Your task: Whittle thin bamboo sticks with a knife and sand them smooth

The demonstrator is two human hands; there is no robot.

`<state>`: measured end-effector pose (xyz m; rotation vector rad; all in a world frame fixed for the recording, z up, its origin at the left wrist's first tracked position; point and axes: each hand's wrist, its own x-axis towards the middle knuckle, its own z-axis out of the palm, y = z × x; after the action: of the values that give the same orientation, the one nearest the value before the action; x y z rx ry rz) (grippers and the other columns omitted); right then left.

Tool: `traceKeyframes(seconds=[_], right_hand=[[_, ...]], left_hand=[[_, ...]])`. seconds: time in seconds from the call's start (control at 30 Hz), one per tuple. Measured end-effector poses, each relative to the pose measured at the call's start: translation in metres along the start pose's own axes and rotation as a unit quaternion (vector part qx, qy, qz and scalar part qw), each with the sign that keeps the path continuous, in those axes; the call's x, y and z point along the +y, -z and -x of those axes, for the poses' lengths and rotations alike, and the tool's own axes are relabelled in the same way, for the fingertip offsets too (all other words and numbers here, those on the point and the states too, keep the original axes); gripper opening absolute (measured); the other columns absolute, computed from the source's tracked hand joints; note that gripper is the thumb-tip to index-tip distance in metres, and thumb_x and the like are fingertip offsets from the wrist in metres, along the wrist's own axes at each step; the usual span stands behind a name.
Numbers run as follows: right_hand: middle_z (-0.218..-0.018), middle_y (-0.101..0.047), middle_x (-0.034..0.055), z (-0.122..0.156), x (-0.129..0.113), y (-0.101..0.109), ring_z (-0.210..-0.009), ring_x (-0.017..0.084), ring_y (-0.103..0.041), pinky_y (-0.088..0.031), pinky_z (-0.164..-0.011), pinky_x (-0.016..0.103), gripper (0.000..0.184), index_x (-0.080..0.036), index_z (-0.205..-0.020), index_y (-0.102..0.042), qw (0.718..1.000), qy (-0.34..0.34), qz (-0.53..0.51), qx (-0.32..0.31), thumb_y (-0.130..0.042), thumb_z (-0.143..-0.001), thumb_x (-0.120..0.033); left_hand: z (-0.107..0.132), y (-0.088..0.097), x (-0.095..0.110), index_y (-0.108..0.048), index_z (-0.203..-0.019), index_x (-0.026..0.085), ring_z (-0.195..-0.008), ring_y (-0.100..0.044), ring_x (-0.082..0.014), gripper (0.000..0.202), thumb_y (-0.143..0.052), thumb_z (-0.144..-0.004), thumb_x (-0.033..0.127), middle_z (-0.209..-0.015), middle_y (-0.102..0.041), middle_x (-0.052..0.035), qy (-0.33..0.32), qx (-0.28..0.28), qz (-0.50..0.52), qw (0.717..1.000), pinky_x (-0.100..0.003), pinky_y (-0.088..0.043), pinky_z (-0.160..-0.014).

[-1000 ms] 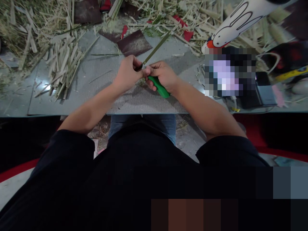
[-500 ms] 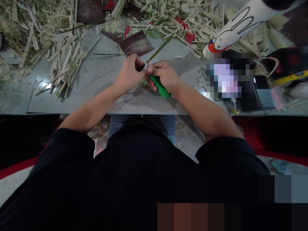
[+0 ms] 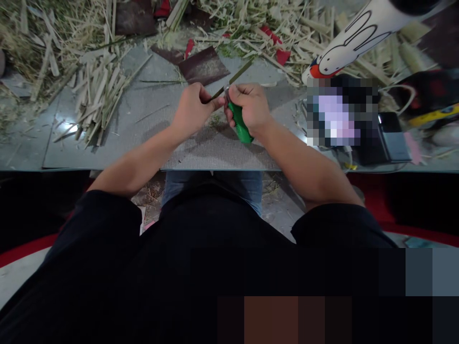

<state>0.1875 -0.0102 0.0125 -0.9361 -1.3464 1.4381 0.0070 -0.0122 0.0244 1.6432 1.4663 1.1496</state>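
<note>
Between the thumb and fingers of my left hand (image 3: 195, 109) is a thin, flat greenish strip (image 3: 241, 71), perhaps bamboo, slanting away up and to the right. My right hand (image 3: 253, 106) is wrapped round the green handle of a utility knife (image 3: 241, 125). The knife's metal front end lies against the strip, close to my left fingertips; its blade is mostly hidden. Both hands are a little above the grey worktable (image 3: 143, 138). A dark brown flat piece (image 3: 203, 66) lies just beyond them.
A bundle of pale split sticks (image 3: 95, 98) lies to the left. Heaps of shavings (image 3: 247, 21) spread along the back. To the right are a white rabbit-patterned cylinder (image 3: 351, 40), a phone-like device (image 3: 394, 136), a cable and a yellow tape (image 3: 435, 114).
My right hand with the knife has shifted slightly up and right along the strip, away from my left fingertips. My left hand stays nearly in place.
</note>
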Motion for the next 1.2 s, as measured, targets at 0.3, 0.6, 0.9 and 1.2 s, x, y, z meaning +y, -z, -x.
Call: traceKeyframes(seconds=[0.3,0.6,0.9,1.2], right_hand=[[-0.066,-0.048,-0.0053,-0.008,0.006,0.013,-0.056,0.020,-0.034,-0.040,-0.056,0.038,0.029,-0.032,-0.091,-0.056,0.992,0.095,0.045,0.069,-0.073,-0.112,-0.041],[-0.066,-0.043,-0.0050,-0.013,0.005,0.020,-0.055,0.019,-0.033,-0.036,-0.054,0.036,0.039,-0.031,-0.084,-0.052,0.988,0.122,0.022,0.091,-0.069,-0.117,-0.042],[-0.054,-0.053,0.0004,0.005,-0.010,0.013,-0.045,0.018,-0.043,-0.035,-0.043,0.033,0.066,-0.026,-0.072,-0.061,0.988,0.004,0.060,-0.140,-0.070,-0.110,-0.080],[-0.054,-0.045,-0.0015,0.009,-0.007,0.008,-0.045,0.018,-0.041,-0.037,-0.046,0.035,0.063,-0.028,-0.074,-0.056,0.979,-0.051,0.093,-0.176,-0.069,-0.104,-0.081]], left_hand=[[-0.005,-0.004,-0.012,-0.057,-0.083,0.031,-0.069,-0.056,-0.0205,0.060,-0.111,-0.073,0.055,-0.059,-0.053,0.0033,0.071,-0.158,0.162,0.971,-0.043,-0.042,-0.067],[-0.003,0.007,-0.003,-0.052,-0.089,0.030,-0.048,-0.031,-0.0088,0.047,-0.097,-0.076,0.035,-0.063,-0.054,0.0054,0.116,-0.258,0.264,0.922,-0.032,-0.015,-0.052],[-0.003,0.011,0.001,-0.047,-0.087,0.031,-0.057,-0.032,-0.0126,0.063,-0.103,-0.070,0.055,-0.063,-0.039,0.0077,0.031,-0.213,0.203,0.955,-0.035,-0.021,-0.062],[-0.008,-0.003,-0.017,-0.050,-0.076,0.032,-0.069,-0.035,-0.0167,0.069,-0.110,-0.068,0.065,-0.065,-0.042,0.0064,-0.058,-0.132,0.130,0.981,-0.038,-0.028,-0.072]])
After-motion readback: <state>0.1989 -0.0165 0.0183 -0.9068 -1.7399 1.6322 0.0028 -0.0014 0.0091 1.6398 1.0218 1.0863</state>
